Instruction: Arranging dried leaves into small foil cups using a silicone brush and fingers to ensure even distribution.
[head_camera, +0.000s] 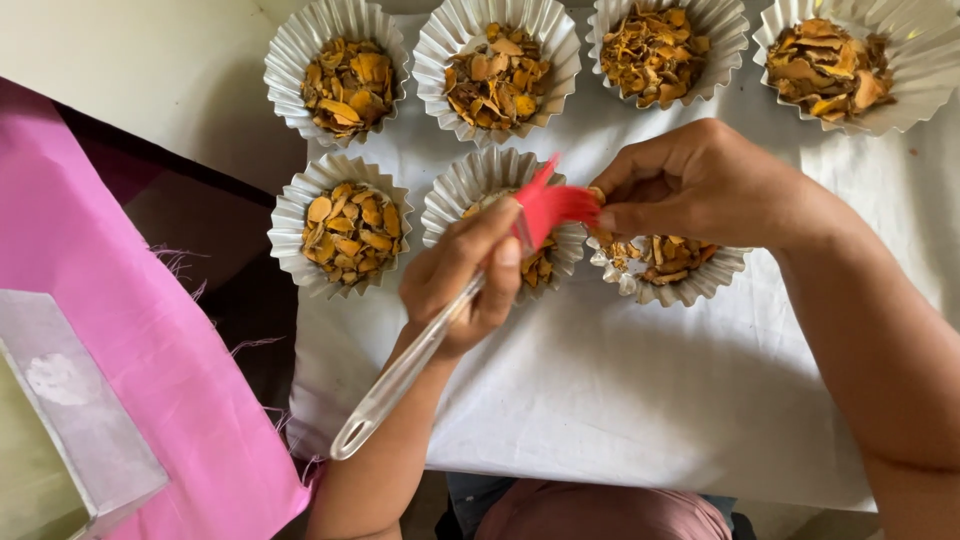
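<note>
While the left hand (462, 275) has its grip clenched on a clear-handled pastry brush (440, 330), the right hand (690, 185) pinches its red bristles (553, 205) over the middle foil cup (470, 190); all seven cups around it already look filled with dried orange slices.

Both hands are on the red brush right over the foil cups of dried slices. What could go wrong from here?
1. The right hand pinches the red bristles directly above the middle fluted cup; anything pulled off the bristles would likely drop into its slices.
2. The right wrist hangs over the neighbouring cup, which looks light; a dip could crush its rim or tip it.
3. The left hand grips the clear handle near the head, so the long tail could swing.
</note>
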